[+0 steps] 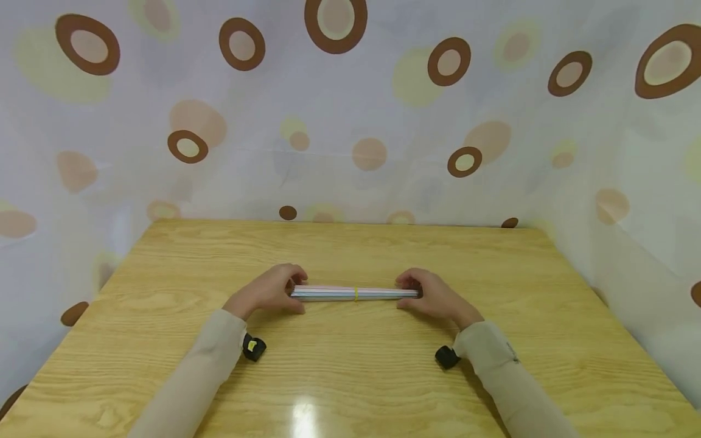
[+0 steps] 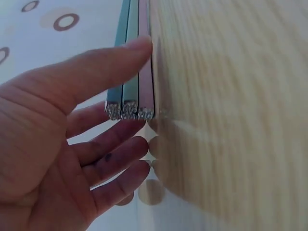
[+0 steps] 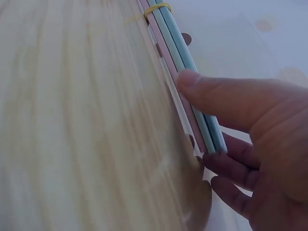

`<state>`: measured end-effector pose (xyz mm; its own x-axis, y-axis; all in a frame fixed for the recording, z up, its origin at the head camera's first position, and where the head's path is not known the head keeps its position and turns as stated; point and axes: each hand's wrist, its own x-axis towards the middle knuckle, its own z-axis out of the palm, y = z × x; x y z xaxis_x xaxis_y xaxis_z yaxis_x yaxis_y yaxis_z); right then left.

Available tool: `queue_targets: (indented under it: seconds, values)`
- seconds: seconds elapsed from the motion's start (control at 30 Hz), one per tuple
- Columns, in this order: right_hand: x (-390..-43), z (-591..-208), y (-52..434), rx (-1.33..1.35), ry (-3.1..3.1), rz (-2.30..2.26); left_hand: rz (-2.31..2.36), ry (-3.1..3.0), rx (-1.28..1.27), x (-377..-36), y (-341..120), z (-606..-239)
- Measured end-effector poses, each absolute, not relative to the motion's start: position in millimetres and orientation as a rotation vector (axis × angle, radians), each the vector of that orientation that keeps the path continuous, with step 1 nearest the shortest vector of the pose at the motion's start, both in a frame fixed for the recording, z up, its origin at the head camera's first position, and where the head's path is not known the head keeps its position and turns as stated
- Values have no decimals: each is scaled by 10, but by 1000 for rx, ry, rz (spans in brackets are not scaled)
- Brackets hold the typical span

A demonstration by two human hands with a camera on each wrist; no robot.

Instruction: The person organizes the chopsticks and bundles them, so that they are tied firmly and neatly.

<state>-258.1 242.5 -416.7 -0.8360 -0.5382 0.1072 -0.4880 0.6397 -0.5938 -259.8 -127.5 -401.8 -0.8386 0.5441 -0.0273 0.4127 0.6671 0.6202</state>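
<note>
A long bundle of thin pastel strips (image 1: 325,293), pink, pale green and teal, lies across the table with a yellow band (image 3: 158,8) round its middle. My left hand (image 1: 274,289) curves loosely about the left end, thumb on the near side and fingers on the far side. In the left wrist view the thumb crosses in front of the strips, whose ends look silvery and crinkled. My right hand (image 1: 435,295) frames the right end likewise, its thumb (image 3: 207,91) over the near face. Small gaps seem to separate both hands from the bundle; light contact cannot be ruled out.
The light wooden table (image 1: 350,365) extends around the bundle and both hands. A pale curtain (image 1: 328,97) with brown and beige ovals stands behind and at the sides. Small black devices (image 1: 254,347) sit at both wrists.
</note>
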Motion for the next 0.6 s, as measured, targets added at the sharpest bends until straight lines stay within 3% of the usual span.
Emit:
queue_targets:
  seconds: [0.27, 0.6]
  values:
    - [-2555, -4184, 2582, -812, 2820, -1016, 1042, 2662, 650, -2377, -1656, -4078]
    - [-2264, -4109, 2809, -695, 2933, -948, 1046, 2849, 627, -2168, -1935, -4035]
